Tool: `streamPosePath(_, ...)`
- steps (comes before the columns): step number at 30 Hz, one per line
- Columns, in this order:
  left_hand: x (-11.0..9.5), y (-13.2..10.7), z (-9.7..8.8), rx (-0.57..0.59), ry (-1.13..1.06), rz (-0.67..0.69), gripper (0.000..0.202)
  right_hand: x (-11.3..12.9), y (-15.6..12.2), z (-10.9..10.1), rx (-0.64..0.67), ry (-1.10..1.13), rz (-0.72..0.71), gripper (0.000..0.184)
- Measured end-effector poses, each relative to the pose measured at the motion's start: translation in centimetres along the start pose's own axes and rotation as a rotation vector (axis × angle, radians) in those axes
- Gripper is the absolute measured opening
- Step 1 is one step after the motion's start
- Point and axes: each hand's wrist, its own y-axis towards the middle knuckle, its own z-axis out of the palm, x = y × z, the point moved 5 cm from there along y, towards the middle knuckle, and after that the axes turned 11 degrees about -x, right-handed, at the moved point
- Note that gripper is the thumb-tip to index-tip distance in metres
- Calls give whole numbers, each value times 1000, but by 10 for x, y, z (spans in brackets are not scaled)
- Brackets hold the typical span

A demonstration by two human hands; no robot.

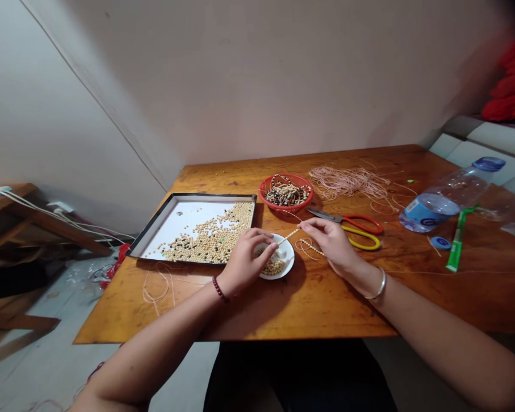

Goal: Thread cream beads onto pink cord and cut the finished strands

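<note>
My left hand sits over a small white plate holding loose pale beads, and its fingertips reach one end of a short beaded strand. My right hand pinches the strand's other end, with cord and a few beads trailing below it. Just left of my left hand lies a black-rimmed white tray spread with many pale and dark beads. Both hands rest above a wooden table.
A red basket of beads and strands stands behind the plate. Red-and-yellow-handled scissors lie beyond my right hand, near a pile of pink cord. A plastic water bottle lies at the right. Power cords run along a wooden shelf.
</note>
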Motion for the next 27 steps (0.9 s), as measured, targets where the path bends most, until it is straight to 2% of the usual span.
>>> streamPosePath(2,-2,1,-2,4,16,2,21,-3,-2,1,47,163,176,30)
streamPosePath(5,-6,1,0,78,-5,31,23,-6,-5,5,137,397,427,23)
streamPosePath(8,-7,0,2,140,-39,48,23,-9,-10,10,230,519,632,16)
streamPosePath(10,-7,-1,4,154,-51,46,23,-10,-14,13,276,560,719,14)
streamPosePath(13,-5,-1,5,160,-58,46,23,-11,-19,17,320,585,784,11)
streamPosePath(17,-5,0,5,162,-66,39,23,-10,-22,20,377,594,804,11)
streamPosePath(27,-1,3,4,197,-148,-69,23,-8,-22,17,376,603,790,12)
